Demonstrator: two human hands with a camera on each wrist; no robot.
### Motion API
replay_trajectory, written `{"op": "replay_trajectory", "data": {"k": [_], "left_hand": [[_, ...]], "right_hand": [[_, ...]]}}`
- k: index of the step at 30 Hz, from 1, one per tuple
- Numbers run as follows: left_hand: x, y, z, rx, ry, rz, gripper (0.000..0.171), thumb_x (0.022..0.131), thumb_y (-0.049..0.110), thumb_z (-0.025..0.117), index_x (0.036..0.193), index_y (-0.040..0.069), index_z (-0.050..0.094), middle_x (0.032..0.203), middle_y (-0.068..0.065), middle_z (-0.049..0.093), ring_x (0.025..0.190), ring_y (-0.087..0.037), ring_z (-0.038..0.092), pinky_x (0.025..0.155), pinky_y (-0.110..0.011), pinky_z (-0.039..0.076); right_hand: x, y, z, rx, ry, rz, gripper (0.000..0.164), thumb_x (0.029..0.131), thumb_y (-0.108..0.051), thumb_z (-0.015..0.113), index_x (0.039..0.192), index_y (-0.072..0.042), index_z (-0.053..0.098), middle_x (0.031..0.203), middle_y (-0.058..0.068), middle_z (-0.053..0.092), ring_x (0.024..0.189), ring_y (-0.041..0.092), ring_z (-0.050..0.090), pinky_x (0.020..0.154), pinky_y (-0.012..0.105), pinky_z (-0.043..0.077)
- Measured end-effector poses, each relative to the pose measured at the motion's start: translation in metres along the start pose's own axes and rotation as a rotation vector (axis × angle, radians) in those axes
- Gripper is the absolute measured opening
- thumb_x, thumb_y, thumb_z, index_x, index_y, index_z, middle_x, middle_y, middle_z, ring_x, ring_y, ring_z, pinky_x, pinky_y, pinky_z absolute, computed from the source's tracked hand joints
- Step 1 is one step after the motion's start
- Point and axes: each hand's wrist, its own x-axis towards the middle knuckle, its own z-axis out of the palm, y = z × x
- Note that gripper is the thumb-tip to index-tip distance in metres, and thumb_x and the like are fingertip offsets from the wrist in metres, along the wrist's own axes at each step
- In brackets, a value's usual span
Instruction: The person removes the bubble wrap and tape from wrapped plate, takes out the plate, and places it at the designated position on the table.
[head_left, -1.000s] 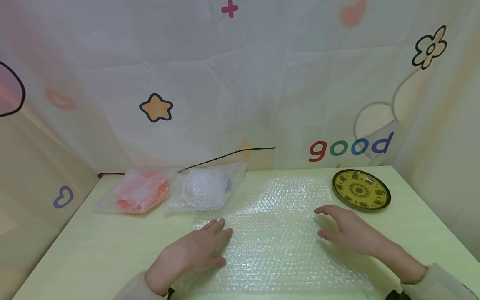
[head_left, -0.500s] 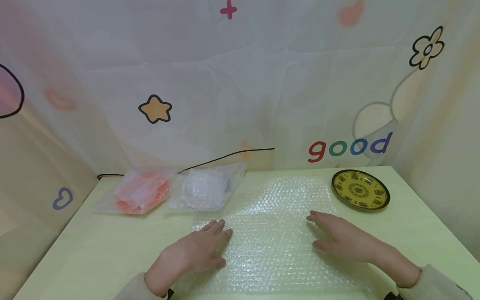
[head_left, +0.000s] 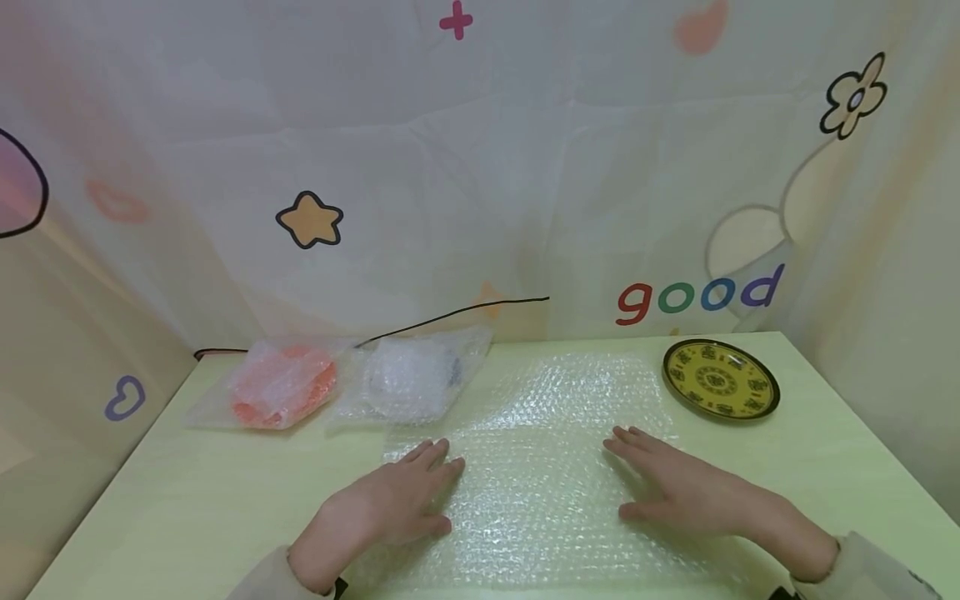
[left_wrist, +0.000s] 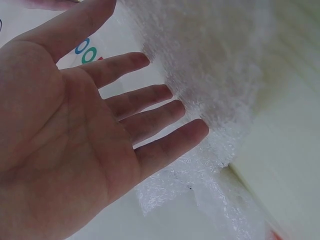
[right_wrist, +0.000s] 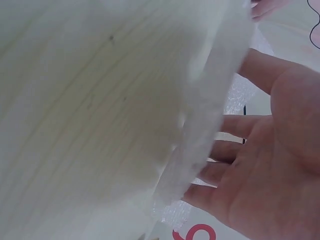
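Head: clear bubble wrap (head_left: 540,500) spread on pale table (head_left: 225,483), glossy, finely dimpled. Left hand (head_left: 382,504), right hand (head_left: 690,496) over its opposite sides, both released. Yellow patterned plate (head_left: 722,379) shows only here.

Left wrist: palm (left_wrist: 65,145) visible, fingers (left_wrist: 172,142) extended.

Right wrist: wrap's edge translucent, hazy; table grain visible.

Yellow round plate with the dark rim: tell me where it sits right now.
In the head view, the round yellow plate with a dark rim lies right, on the pale table, beside the clear bubble-wrap sheet and below the multicoloured word "good".
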Motion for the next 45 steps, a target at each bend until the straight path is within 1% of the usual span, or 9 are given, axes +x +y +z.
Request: {"op": "replay_trajectory", "data": {"k": [10,21,26,30,32,35,37,41,45], "left_hand": [[0.0,-0.002,0.0,0.01,-0.002,0.007,0.074,0.094,0.036,0.075,0.154,0.007,0.045,0.164,-0.022,0.029,0.149,-0.039,0.03,0.114,-0.057,0.035],[0.001,-0.006,0.001,0.037,0.018,0.026,0.071,0.094,0.035,0.076,0.153,0.008,0.048,0.162,-0.02,0.033,0.148,-0.038,0.033,0.112,-0.058,0.038],[0.001,-0.008,0.001,0.082,0.066,0.073,0.061,0.095,0.032,0.076,0.146,0.009,0.054,0.156,-0.021,0.042,0.143,-0.038,0.04,0.109,-0.057,0.041],[0.002,-0.011,-0.002,0.093,0.152,0.122,0.048,0.096,0.025,0.074,0.138,0.007,0.06,0.145,-0.021,0.052,0.134,-0.037,0.05,0.105,-0.054,0.046],[0.004,-0.012,-0.003,0.103,0.215,0.138,0.043,0.096,0.022,0.074,0.134,0.006,0.063,0.136,-0.019,0.058,0.123,-0.035,0.058,0.099,-0.051,0.051],[0.006,-0.015,-0.004,0.121,0.336,0.152,0.035,0.096,0.02,0.075,0.126,0.005,0.067,0.12,-0.012,0.063,0.104,-0.029,0.066,0.088,-0.044,0.056],[0.008,-0.016,-0.005,0.121,0.421,0.157,0.028,0.095,0.019,0.076,0.119,0.005,0.069,0.111,-0.007,0.064,0.093,-0.025,0.067,0.08,-0.04,0.058],[0.011,-0.016,-0.007,0.089,0.581,0.161,0.016,0.094,0.015,0.076,0.106,0.006,0.071,0.101,-0.004,0.067,0.085,-0.019,0.067,0.073,-0.036,0.058],[0.011,-0.015,-0.009,0.048,0.7,0.118,0.007,0.093,0.012,0.076,0.098,0.008,0.072,0.092,-0.002,0.067,0.075,-0.014,0.063,0.066,-0.032,0.055]], "right_hand": [[0.0,-0.003,0.003,0.0,-0.076,0.059,0.088,0.089,-0.049,0.077,0.157,-0.007,0.041,0.166,0.02,0.025,0.152,0.045,0.017,0.117,0.063,0.023],[0.002,-0.001,0.006,-0.045,-0.074,0.046,0.088,0.089,-0.053,0.075,0.157,-0.007,0.042,0.166,0.02,0.026,0.152,0.044,0.019,0.115,0.063,0.026],[0.001,0.001,0.007,-0.084,-0.051,0.014,0.088,0.09,-0.054,0.074,0.156,-0.005,0.042,0.165,0.022,0.026,0.151,0.045,0.021,0.115,0.063,0.026],[0.002,0.001,0.007,-0.089,-0.049,0.014,0.088,0.09,-0.054,0.074,0.156,-0.005,0.042,0.165,0.022,0.026,0.151,0.045,0.021,0.116,0.063,0.026],[0.002,0.001,0.007,-0.089,-0.05,0.019,0.087,0.09,-0.054,0.074,0.156,-0.005,0.043,0.165,0.022,0.026,0.151,0.045,0.021,0.116,0.063,0.026],[0.002,0.001,0.007,-0.086,-0.052,0.029,0.087,0.09,-0.054,0.074,0.155,-0.005,0.043,0.165,0.021,0.027,0.151,0.045,0.021,0.116,0.063,0.026],[0.002,0.0,0.007,-0.077,-0.058,0.042,0.088,0.089,-0.053,0.075,0.155,-0.006,0.043,0.165,0.021,0.027,0.151,0.044,0.022,0.115,0.063,0.027],[0.002,-0.001,0.006,-0.068,-0.068,0.059,0.088,0.088,-0.053,0.076,0.155,-0.006,0.044,0.165,0.02,0.028,0.151,0.044,0.022,0.115,0.063,0.028],[0.002,-0.002,0.007,-0.067,-0.072,0.066,0.088,0.088,-0.053,0.076,0.155,-0.007,0.043,0.165,0.02,0.028,0.151,0.043,0.022,0.114,0.062,0.03]]}}
